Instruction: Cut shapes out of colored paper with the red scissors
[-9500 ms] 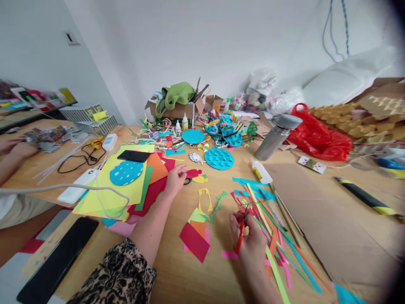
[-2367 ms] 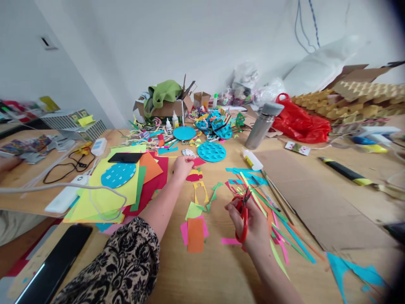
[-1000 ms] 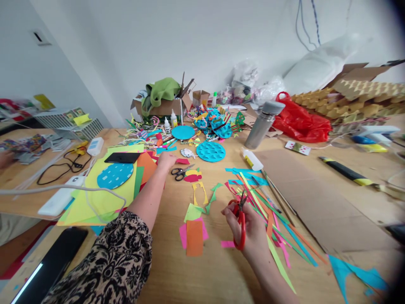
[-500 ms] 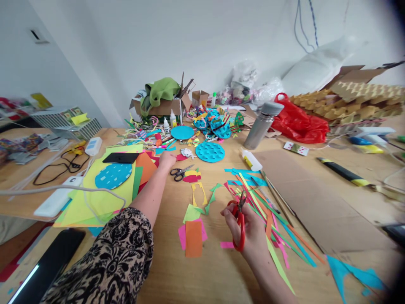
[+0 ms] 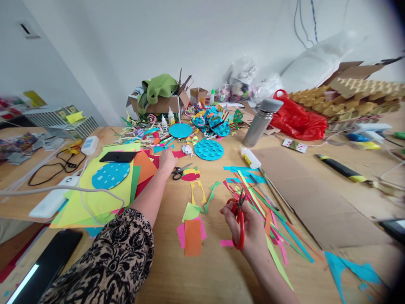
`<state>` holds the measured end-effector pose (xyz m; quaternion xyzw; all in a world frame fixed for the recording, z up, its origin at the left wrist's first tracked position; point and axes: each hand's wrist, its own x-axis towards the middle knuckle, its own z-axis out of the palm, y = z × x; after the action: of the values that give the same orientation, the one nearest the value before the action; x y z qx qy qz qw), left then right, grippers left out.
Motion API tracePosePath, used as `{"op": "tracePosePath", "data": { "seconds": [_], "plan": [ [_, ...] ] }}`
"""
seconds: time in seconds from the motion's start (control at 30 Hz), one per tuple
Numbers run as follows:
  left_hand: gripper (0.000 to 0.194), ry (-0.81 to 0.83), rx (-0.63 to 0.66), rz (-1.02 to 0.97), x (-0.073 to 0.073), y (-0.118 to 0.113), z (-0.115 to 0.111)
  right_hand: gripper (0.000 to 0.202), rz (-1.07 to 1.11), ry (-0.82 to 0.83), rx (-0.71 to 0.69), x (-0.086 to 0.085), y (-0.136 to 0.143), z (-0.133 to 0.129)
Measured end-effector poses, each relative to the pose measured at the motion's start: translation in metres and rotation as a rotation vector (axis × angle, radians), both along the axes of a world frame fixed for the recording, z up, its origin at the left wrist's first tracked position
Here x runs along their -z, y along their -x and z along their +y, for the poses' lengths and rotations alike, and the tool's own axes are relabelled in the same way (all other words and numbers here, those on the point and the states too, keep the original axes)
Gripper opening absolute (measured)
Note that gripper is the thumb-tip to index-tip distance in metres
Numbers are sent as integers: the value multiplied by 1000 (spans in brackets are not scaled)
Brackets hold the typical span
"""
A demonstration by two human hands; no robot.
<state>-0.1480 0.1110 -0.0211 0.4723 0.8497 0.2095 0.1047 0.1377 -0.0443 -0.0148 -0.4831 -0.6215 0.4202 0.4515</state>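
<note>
My right hand (image 5: 245, 228) holds red-handled scissors (image 5: 239, 219), blades up and slightly apart, above the table beside a heap of coloured paper strips (image 5: 268, 211). My left hand (image 5: 167, 160) reaches far forward over red paper (image 5: 152, 158), close to blue paper scraps (image 5: 163, 148). Its fingers point away and are largely hidden, so I cannot see whether they hold anything. Black-handled scissors (image 5: 177, 172) lie just right of that hand, by red and yellow cut-outs (image 5: 191, 174) and a small white cut-out figure (image 5: 187, 150). A yellow paper frame (image 5: 198, 192) and an orange rectangle (image 5: 193, 237) lie nearer.
Blue discs (image 5: 209, 150) and a craft pile lie at the back. A steel bottle (image 5: 257, 124), glue bottle (image 5: 250, 158) and cardboard sheet (image 5: 303, 198) occupy the right. Left are coloured sheets (image 5: 95, 198), a phone (image 5: 118, 156) and a white cable (image 5: 63, 188).
My left hand has turned a little, its fingers now directed more toward the blue scraps. The right hand keeps the red scissors in the same place. The whole view has shifted slightly.
</note>
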Motion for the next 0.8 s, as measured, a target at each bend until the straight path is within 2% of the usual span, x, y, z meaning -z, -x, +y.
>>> {"op": "tracePosePath", "data": {
  "seconds": [0.1,0.2,0.3,0.43,0.63,0.8],
  "plan": [
    [42,71,60,203,-1,-3,-7,14,16,15,1,2,0,0],
    [30,79,221,356,5,-7,-12,13,28,19,2,4,1,0],
    [32,81,326,390,12,-13,-14,10,39,1,12,5,2,1],
    [32,89,361,406,12,-16,-11,12,17,-2,2,8,1,1],
    [34,15,395,365,-4,-18,25,13,-5,-25,9,12,0,1],
    [42,97,332,324,-7,-33,58,14,3,-37,9,12,0,3]
  ]
}}
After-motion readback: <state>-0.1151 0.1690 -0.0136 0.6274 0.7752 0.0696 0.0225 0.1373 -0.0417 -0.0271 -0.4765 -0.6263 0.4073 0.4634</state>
